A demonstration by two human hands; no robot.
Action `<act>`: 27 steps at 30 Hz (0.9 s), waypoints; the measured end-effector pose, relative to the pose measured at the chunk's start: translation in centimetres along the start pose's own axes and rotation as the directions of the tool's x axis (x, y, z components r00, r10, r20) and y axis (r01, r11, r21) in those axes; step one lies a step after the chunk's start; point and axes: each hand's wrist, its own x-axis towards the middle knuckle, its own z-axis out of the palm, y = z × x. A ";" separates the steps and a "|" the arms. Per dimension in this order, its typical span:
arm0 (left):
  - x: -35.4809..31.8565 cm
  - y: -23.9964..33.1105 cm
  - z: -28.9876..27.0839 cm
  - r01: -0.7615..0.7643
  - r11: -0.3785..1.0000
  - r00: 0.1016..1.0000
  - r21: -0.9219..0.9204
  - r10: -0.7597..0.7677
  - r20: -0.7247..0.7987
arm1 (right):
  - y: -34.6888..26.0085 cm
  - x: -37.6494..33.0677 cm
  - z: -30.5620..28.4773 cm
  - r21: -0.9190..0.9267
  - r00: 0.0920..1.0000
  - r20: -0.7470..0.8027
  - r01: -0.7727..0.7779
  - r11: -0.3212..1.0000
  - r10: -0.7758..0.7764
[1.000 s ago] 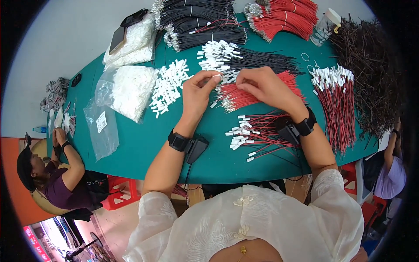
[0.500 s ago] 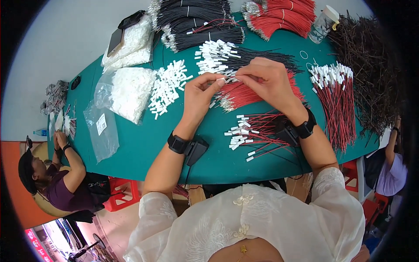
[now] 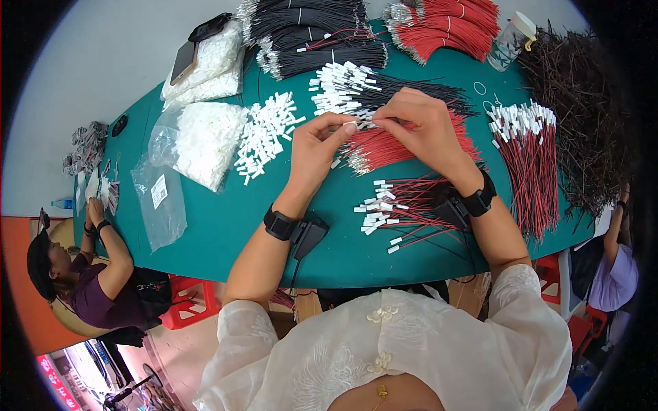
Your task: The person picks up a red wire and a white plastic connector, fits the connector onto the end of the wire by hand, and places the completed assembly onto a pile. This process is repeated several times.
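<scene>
Thumb and fingers of my left hand (image 3: 319, 147) pinch a small white connector housing (image 3: 350, 126). Close by on its right, my right hand (image 3: 421, 127) is closed in a pinch on a thin wire, mostly hidden by the fingers; its colour I cannot make out. Both hands hover over a bundle of red wires (image 3: 373, 152) with metal ends. Just beyond lie black wires (image 3: 411, 90) with white housings on their ends. Loose white housings (image 3: 264, 137) are heaped left of my left hand. Nearer me, red and black wires with white housings (image 3: 384, 209) lie spread.
Clear bags of white housings (image 3: 205, 144) lie at left, a phone (image 3: 183, 61) on one. Black bundles (image 3: 308, 27), red bundles (image 3: 449, 27) and a bottle (image 3: 510, 44) stand at the back. Finished-looking wires (image 3: 524, 164) and a dark wire heap (image 3: 589, 116) lie right. Co-workers (image 3: 103, 288) sit at both sides.
My hands keep nearly the same pose, fingertips still together around the housing and wire. The co-worker at left has shifted their hands slightly.
</scene>
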 end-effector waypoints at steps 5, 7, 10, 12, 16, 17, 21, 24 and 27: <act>-0.1 0.1 0.2 -0.001 1.000 1.000 0.008 0.001 0.001 | -0.1 0.1 -0.1 -0.030 0.999 0.030 0.041 0.999 -0.040; 0.0 0.1 0.2 -0.004 1.000 1.000 0.011 0.004 0.010 | 0.1 0.1 0.1 -0.026 0.998 0.033 0.049 0.998 -0.048; 0.0 -0.1 0.1 -0.007 1.000 1.000 0.008 0.007 0.013 | 0.0 0.0 0.2 -0.027 0.999 0.033 0.044 0.999 -0.043; 0.0 -0.2 0.2 -0.011 1.000 1.000 -0.001 0.011 0.010 | 0.0 -0.1 0.3 -0.027 0.999 0.034 0.041 0.999 -0.040; -0.3 0.0 0.6 0.012 0.998 1.000 0.061 -0.013 0.019 | 0.1 -0.3 0.6 -0.061 0.996 0.056 0.079 0.995 -0.075; -0.3 0.0 0.6 0.012 0.998 1.000 0.061 -0.013 0.019 | 0.2 -0.3 0.6 -0.064 0.996 0.057 0.076 0.995 -0.072; -0.3 -0.3 0.5 0.021 1.000 0.999 0.000 -0.021 0.034 | 0.3 -0.5 0.9 -0.057 0.996 0.059 0.074 0.996 -0.071; -0.3 -0.6 0.5 0.016 0.998 0.999 0.056 -0.019 0.046 | 0.5 -0.7 1.1 -0.035 0.995 0.058 0.080 0.996 -0.078; -0.2 -0.9 0.3 0.019 0.998 0.998 0.059 -0.022 0.058 | 0.8 -0.8 1.3 -0.041 0.995 0.056 0.090 0.995 -0.087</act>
